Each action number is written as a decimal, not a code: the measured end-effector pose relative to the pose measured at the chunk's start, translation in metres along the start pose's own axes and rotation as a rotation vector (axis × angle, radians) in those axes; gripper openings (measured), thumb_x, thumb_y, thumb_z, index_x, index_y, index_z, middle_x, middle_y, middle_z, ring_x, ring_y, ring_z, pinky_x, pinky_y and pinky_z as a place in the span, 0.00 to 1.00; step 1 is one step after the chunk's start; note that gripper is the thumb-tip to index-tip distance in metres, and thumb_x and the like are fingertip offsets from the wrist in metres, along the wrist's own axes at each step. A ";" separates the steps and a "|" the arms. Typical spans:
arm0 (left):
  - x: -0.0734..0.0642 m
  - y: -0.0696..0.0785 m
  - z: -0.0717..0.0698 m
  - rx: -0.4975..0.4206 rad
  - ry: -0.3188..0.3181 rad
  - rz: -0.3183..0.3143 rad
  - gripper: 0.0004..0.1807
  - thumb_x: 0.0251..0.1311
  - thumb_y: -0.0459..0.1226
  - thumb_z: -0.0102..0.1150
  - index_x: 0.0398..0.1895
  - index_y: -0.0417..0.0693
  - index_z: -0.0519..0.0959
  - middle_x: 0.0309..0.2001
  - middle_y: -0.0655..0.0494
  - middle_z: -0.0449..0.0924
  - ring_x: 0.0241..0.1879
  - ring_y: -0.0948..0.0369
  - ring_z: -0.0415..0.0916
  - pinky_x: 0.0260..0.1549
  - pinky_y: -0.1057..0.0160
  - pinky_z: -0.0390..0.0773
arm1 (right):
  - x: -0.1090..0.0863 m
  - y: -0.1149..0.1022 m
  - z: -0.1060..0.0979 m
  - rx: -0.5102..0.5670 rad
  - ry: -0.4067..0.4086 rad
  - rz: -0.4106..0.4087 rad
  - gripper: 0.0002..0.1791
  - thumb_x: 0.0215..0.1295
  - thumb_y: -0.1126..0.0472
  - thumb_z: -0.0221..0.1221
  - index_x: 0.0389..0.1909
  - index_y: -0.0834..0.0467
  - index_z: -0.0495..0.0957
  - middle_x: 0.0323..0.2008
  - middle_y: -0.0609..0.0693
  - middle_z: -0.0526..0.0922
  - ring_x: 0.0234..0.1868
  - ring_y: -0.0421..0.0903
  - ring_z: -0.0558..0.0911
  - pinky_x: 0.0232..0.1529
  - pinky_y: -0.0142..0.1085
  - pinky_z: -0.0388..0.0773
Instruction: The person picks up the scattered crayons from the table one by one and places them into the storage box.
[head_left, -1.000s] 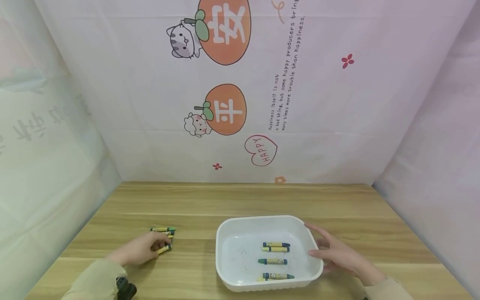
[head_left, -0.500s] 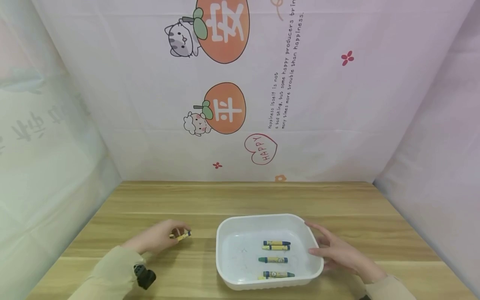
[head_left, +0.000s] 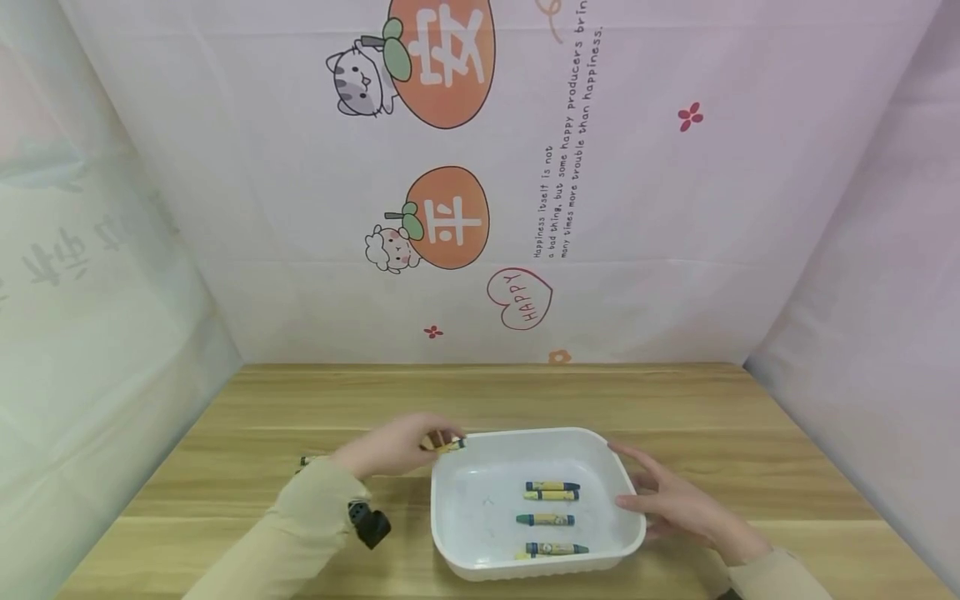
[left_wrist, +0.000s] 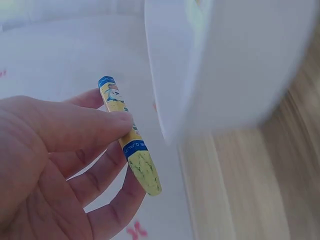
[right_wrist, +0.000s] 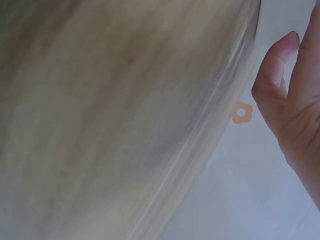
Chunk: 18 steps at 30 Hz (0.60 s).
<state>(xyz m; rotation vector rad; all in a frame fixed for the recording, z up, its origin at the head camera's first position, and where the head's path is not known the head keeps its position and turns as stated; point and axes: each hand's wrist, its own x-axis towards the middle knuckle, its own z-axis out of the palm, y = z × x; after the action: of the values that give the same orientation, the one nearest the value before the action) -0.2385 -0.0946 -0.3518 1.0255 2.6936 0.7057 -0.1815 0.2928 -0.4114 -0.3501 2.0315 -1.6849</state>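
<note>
My left hand (head_left: pixel 397 443) pinches a yellow crayon (left_wrist: pixel 144 172) between thumb and fingers, just off the upper left corner of a white plastic tray (head_left: pixel 468 537). Its paper wrapper is yellow with blue bands, and the bare pale-yellow tip points down in the left wrist view. At the tray's right side, my right hand (head_left: pixel 678 507) holds the wall, thumb over the rim and other fingers outside, partly hidden. Inside lie several wrapped crayons, among them a dark blue one (head_left: pixel 552 486), a yellow one (head_left: pixel 551 496) and a green one (head_left: pixel 545 520).
Left of the tray, more crayons (head_left: pixel 307 460) lie on the wooden table (head_left: pixel 637 400), mostly hidden by the left forearm. White printed sheets (head_left: pixel 637 292) stand behind the table and along both sides.
My left hand has picked a crayon up from the group on the left and carried it rightward to the tray's corner. The right hand and the tray have stayed in place.
</note>
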 end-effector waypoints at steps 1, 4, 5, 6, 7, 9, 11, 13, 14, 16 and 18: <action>0.005 0.006 0.001 0.010 -0.010 0.012 0.19 0.58 0.29 0.55 0.54 0.50 0.76 0.44 0.57 0.80 0.43 0.62 0.76 0.40 0.67 0.78 | 0.000 0.000 0.000 -0.003 0.001 -0.001 0.47 0.63 0.62 0.57 0.71 0.56 0.33 0.59 0.84 0.51 0.44 0.54 0.81 0.40 0.53 0.80; 0.021 0.023 0.005 0.033 -0.039 0.045 0.20 0.58 0.28 0.55 0.53 0.50 0.76 0.47 0.57 0.80 0.44 0.64 0.76 0.42 0.69 0.77 | 0.001 -0.001 0.000 -0.010 0.005 0.001 0.47 0.63 0.62 0.57 0.71 0.56 0.33 0.58 0.84 0.51 0.43 0.54 0.81 0.39 0.53 0.80; 0.026 0.028 0.007 0.040 -0.052 0.043 0.20 0.57 0.28 0.55 0.53 0.51 0.76 0.47 0.58 0.80 0.45 0.65 0.76 0.43 0.70 0.77 | 0.001 -0.001 0.000 -0.012 0.004 -0.004 0.47 0.63 0.62 0.56 0.71 0.57 0.33 0.58 0.84 0.51 0.43 0.54 0.81 0.39 0.53 0.80; 0.031 0.034 0.009 0.046 -0.065 0.044 0.20 0.57 0.28 0.55 0.53 0.52 0.77 0.47 0.59 0.80 0.45 0.66 0.76 0.43 0.70 0.77 | 0.001 -0.001 0.000 -0.013 0.005 -0.003 0.47 0.63 0.62 0.56 0.71 0.56 0.33 0.58 0.84 0.51 0.43 0.54 0.81 0.39 0.53 0.80; 0.037 0.038 0.011 0.046 -0.080 0.046 0.20 0.57 0.28 0.55 0.53 0.52 0.77 0.47 0.59 0.80 0.45 0.66 0.75 0.44 0.70 0.77 | 0.001 0.000 0.000 -0.015 0.006 -0.002 0.47 0.63 0.62 0.56 0.71 0.56 0.33 0.58 0.84 0.51 0.43 0.54 0.81 0.39 0.53 0.80; 0.046 0.047 0.016 0.052 -0.104 0.047 0.20 0.57 0.29 0.56 0.53 0.53 0.77 0.46 0.61 0.80 0.44 0.67 0.75 0.44 0.70 0.76 | 0.001 0.000 0.000 -0.017 0.015 0.005 0.47 0.63 0.62 0.56 0.71 0.56 0.33 0.59 0.84 0.51 0.43 0.54 0.81 0.39 0.53 0.80; 0.055 0.053 0.022 0.050 -0.128 0.051 0.20 0.57 0.30 0.57 0.53 0.54 0.77 0.44 0.63 0.80 0.44 0.69 0.75 0.44 0.70 0.76 | 0.001 0.001 0.000 -0.023 0.019 0.004 0.47 0.63 0.62 0.56 0.71 0.57 0.33 0.58 0.84 0.51 0.43 0.53 0.81 0.38 0.53 0.80; 0.062 0.058 0.029 0.041 -0.152 0.051 0.20 0.57 0.30 0.58 0.53 0.55 0.77 0.43 0.63 0.80 0.43 0.69 0.74 0.42 0.71 0.76 | 0.001 0.001 0.001 -0.023 0.028 0.012 0.47 0.62 0.63 0.56 0.71 0.57 0.33 0.59 0.84 0.51 0.42 0.53 0.81 0.38 0.53 0.81; 0.066 0.060 0.032 0.042 -0.161 0.054 0.20 0.57 0.30 0.59 0.53 0.55 0.77 0.42 0.63 0.80 0.42 0.69 0.74 0.42 0.71 0.76 | 0.001 0.001 0.001 -0.022 0.031 0.013 0.47 0.62 0.63 0.57 0.71 0.57 0.33 0.59 0.84 0.50 0.42 0.53 0.81 0.38 0.53 0.81; 0.073 0.062 0.041 0.051 -0.177 0.063 0.20 0.56 0.30 0.59 0.51 0.55 0.78 0.40 0.63 0.80 0.40 0.69 0.74 0.40 0.72 0.75 | 0.002 0.001 0.001 -0.024 0.034 0.015 0.47 0.62 0.63 0.57 0.71 0.56 0.33 0.59 0.84 0.49 0.42 0.53 0.81 0.37 0.53 0.81; 0.081 0.063 0.049 0.068 -0.189 0.067 0.19 0.56 0.31 0.60 0.50 0.56 0.79 0.39 0.63 0.79 0.39 0.69 0.74 0.39 0.73 0.75 | 0.002 0.001 0.002 -0.024 0.040 0.022 0.47 0.62 0.62 0.57 0.71 0.56 0.33 0.60 0.84 0.48 0.42 0.53 0.81 0.37 0.53 0.81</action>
<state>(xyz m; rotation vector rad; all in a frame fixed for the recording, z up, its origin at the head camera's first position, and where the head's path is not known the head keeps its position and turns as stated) -0.2466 0.0178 -0.3629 1.1415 2.5468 0.5032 -0.1819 0.2909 -0.4127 -0.3030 2.0781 -1.6687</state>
